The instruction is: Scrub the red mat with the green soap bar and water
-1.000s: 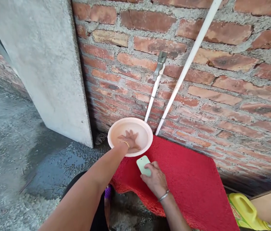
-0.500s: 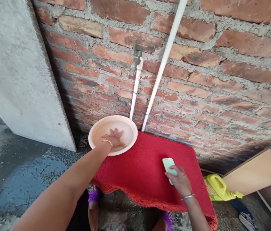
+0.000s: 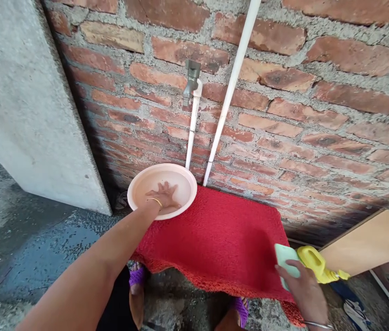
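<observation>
Lower edge of the frame: a pair of purple woven sandals (image 3: 137, 275), worn by the person at work. Lower right: the right hand (image 3: 301, 281), a silvery bangle (image 3: 318, 325) at its wrist, is closed around a pale green block (image 3: 287, 253), thumb and fingers gripping its near part. The block lies over the right edge of the red cloth (image 3: 211, 243); whether the two touch, I cannot tell from here. Just beyond it, partly hidden, a yellow jug (image 3: 313, 262) is seen beside a tan board (image 3: 370, 239). Left of centre: the left hand (image 3: 163, 195) is spread wide, fingers apart and grasping nothing, under the water in a pale pink basin (image 3: 133, 195) at the cloth's left end. Whether it touches the bottom is unclear. Behind, at upper centre: two white pipes (image 3: 231, 94) and a grey tap (image 3: 191, 80) against a brick wall (image 3: 346, 110). Upper left: a leaning concrete slab (image 3: 36, 105).
</observation>
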The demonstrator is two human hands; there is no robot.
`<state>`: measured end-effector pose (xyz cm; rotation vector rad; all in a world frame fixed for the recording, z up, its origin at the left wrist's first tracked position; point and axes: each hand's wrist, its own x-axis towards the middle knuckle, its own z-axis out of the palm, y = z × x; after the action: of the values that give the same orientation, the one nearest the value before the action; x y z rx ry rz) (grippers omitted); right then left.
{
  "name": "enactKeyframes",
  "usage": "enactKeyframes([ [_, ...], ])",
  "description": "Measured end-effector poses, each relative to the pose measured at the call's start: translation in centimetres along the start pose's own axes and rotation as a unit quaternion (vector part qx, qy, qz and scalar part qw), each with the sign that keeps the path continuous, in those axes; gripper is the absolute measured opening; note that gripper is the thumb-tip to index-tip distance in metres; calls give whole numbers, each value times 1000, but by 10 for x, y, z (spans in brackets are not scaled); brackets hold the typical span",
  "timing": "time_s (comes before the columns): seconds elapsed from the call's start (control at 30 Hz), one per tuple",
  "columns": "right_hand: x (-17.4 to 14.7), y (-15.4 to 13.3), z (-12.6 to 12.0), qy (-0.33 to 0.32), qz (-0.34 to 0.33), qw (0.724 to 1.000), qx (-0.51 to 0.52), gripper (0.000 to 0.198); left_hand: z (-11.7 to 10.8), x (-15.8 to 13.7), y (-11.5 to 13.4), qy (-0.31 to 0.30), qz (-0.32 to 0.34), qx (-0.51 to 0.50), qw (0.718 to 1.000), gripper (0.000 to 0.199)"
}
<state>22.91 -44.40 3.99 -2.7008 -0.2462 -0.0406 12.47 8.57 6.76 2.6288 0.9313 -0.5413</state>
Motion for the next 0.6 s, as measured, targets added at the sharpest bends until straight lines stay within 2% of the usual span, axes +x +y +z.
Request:
enactKeyframes([
  [0.07,-28,-66,23,-42,-5,998,48,36,1,1,-2,-9,2,10,1000,112],
  [0.2,-91,-198,65,-155,-175,970,67,23,2,3,-3,-4,10,12,1000,114],
  [0.3,-122,-254,86,-208,-246,946,30,30,0,1,-2,-5,7,14,1000,111],
  [0.37,-129,-264,91,-224,-261,939,8,31,0,0,-1,-7,4,12,1000,111],
  [0.43,-126,-253,89,-219,-251,943,-1,30,0,2,-1,-8,4,9,1000,112],
  [0.5,-115,-224,82,-195,-220,956,-3,28,2,4,-2,-6,3,11,1000,113],
  [0.6,-91,-155,62,-143,-148,978,-23,24,5,8,-4,2,2,8,1000,109],
])
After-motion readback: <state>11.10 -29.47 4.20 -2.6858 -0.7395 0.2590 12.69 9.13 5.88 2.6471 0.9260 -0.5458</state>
